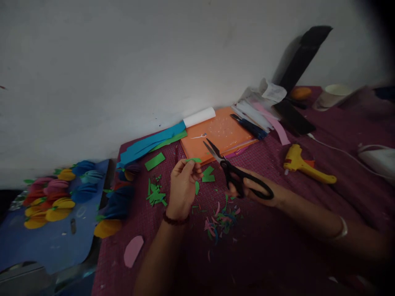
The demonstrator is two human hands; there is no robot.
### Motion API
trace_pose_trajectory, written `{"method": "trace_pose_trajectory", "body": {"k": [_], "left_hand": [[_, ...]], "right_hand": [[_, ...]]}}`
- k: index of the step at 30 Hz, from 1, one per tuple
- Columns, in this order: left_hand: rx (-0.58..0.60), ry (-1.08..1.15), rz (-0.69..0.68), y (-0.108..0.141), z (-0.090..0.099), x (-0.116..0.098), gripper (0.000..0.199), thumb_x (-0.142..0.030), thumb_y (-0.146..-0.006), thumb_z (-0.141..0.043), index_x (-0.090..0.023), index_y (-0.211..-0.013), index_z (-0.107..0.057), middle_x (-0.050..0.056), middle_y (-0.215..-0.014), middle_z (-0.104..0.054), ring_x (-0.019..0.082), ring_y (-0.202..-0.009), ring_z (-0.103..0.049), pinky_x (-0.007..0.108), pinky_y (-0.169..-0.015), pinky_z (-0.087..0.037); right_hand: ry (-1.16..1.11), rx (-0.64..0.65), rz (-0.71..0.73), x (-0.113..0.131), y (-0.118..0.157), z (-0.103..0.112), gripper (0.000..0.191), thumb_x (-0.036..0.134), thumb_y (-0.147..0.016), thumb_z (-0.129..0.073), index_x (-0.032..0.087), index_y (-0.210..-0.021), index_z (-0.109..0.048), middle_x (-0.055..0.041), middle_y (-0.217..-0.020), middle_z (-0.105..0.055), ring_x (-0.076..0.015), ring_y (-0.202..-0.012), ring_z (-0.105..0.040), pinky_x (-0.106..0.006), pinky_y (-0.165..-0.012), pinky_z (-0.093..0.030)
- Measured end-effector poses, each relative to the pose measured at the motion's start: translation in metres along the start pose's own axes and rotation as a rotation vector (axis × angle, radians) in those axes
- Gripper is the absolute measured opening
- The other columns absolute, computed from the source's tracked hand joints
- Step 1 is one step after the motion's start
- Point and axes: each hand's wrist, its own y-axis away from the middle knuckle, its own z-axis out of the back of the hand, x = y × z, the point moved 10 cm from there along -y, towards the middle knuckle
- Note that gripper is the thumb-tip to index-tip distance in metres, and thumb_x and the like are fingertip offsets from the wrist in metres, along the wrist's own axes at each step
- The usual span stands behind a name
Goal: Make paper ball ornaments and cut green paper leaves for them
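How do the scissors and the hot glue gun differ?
The scissors have black handles and metal blades; the hot glue gun is yellow. The right hand holds the scissors up, blades parted, while the hot glue gun lies on the maroon tablecloth. Both are handheld tools.

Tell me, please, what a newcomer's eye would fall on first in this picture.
Probably the black-handled scissors near the middle, blades open in the right hand, beside the left hand, whose fingers pinch a small green piece. Next come the bright layered shapes, yellow, red, pink and blue, clustered on the blue board at the left. The yellow glue gun also stands out, lying on the dark red tabletop at the right.
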Motion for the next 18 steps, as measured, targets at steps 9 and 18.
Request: {"method": "trace_pose_trajectory", "body": {"k": [9,18], "left_hand": [[-0.044,-0.135,-0.044,0.0,-0.001,0.0,0.015,-0.018,-0.072,-0.068,-0.017,-0.068,-0.054,-0.004,-0.062,-0.058,0.008,-0.058,-0.057,0.02,-0.055,-0.048],[-0.07,-0.107,-0.072,0.0,-0.002,0.002,0.016,-0.015,-0.071,-0.066,-0.017,-0.066,-0.052,-0.004,-0.06,-0.059,0.007,-0.056,-0.057,0.02,-0.057,-0.048]], "right_hand": [[0.211,0.152,0.022,-0.002,-0.013,-0.029,0.062,0.06,-0.082,-0.06,0.016,-0.124,-0.048,-0.0023,-0.088,-0.052,-0.012,-0.075,-0.049,-0.024,-0.066,-0.041],[0.253,0.133,0.014,-0.002,-0.01,-0.03,0.061,0.059,-0.082,-0.059,0.017,-0.125,-0.049,-0.0016,-0.084,-0.05,-0.011,-0.07,-0.044,-0.023,-0.058,-0.037]]}}
